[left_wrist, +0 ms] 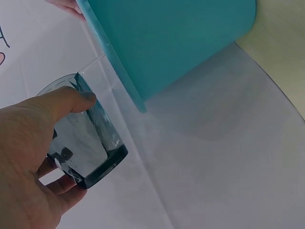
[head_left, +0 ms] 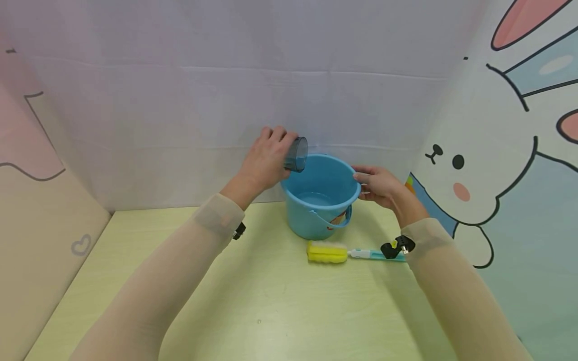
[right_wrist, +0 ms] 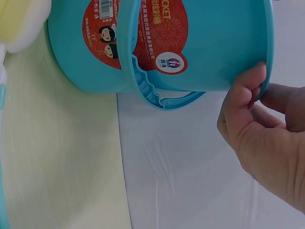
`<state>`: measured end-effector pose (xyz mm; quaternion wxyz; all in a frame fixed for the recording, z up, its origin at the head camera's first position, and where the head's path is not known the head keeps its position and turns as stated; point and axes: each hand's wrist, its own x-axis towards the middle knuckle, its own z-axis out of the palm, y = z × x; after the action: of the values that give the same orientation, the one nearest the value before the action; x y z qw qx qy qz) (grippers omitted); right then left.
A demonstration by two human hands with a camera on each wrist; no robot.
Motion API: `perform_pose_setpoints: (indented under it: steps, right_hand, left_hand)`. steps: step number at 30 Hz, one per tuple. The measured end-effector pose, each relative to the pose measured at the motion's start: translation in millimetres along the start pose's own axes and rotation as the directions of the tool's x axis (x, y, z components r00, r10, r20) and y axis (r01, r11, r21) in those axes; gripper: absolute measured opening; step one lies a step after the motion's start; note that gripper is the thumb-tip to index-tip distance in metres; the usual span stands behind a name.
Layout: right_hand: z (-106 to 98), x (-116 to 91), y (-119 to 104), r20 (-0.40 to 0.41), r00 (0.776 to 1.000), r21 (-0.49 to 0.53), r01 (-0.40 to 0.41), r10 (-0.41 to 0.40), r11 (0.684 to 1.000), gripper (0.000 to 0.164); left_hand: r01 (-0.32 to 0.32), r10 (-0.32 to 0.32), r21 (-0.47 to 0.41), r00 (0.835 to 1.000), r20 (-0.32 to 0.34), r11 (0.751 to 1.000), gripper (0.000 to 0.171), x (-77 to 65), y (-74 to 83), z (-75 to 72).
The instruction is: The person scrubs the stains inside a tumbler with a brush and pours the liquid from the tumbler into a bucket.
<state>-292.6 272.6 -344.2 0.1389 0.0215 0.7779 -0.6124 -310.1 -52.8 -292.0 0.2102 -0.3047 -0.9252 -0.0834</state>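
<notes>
My left hand [head_left: 267, 159] grips a clear grey drinking glass [head_left: 296, 154], thumb along its side in the left wrist view. The glass is tipped sideways above the left rim of a blue bucket [head_left: 300, 213], its mouth facing right. A thin clear streak [left_wrist: 93, 63] runs from the glass's lip toward the bucket in the left wrist view. Shallow water [head_left: 317, 199] shows at the bucket's bottom. At the bucket's right side my right hand [head_left: 380, 186] pinches the rim between thumb and fingers. The bucket stands upright, its handle [right_wrist: 157, 98] hanging down over a red label [right_wrist: 167, 33].
In front of the bucket a sponge brush [head_left: 327, 252] with a yellow head and a blue-and-white handle lies on the pale wooden table [head_left: 253, 301]. A white cloth backdrop [head_left: 189, 110] rises right behind the bucket. A rabbit-print panel [head_left: 487, 165] stands on the right.
</notes>
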Motion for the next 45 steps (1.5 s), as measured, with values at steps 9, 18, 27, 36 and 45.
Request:
perform_pose_setpoints:
  steps: [9, 18, 27, 36, 45]
  right_hand:
    - [0.7, 0.4, -0.1, -0.006, 1.0, 0.0, -0.004, 0.004, 1.0, 0.056]
    - [1.3, 0.7, -0.7, -0.01, 1.0, 0.0, -0.008, 0.008, 1.0, 0.056]
    - [1.0, 1.1, -0.5, -0.012, 1.0, -0.003, -0.007, 0.007, 1.0, 0.056]
    - [0.9, 0.8, -0.5, -0.007, 1.0, -0.001, -0.007, 0.007, 1.0, 0.056]
    - [1.0, -0.1, -1.0, -0.007, 1.0, 0.001, -0.01, 0.01, 1.0, 0.057]
  left_hand:
    - [-0.011, 0.011, 0.012, 1.0, -0.009, 1.0, 0.085, 0.4, 0.0, 1.7]
    - [-0.024, 0.024, 0.015, 1.0, -0.017, 1.0, 0.086, 0.4, 1.1, 1.3]
    - [-0.022, 0.022, 0.02, 1.0, -0.017, 1.0, 0.085, 1.0, 1.9, 1.9]
    - [-0.028, 0.029, 0.018, 1.0, -0.012, 0.999, 0.084, 1.0, 2.8, 1.1]
    - [-0.029, 0.029, 0.017, 1.0, -0.008, 0.999, 0.085, 1.4, 2.8, 1.7]
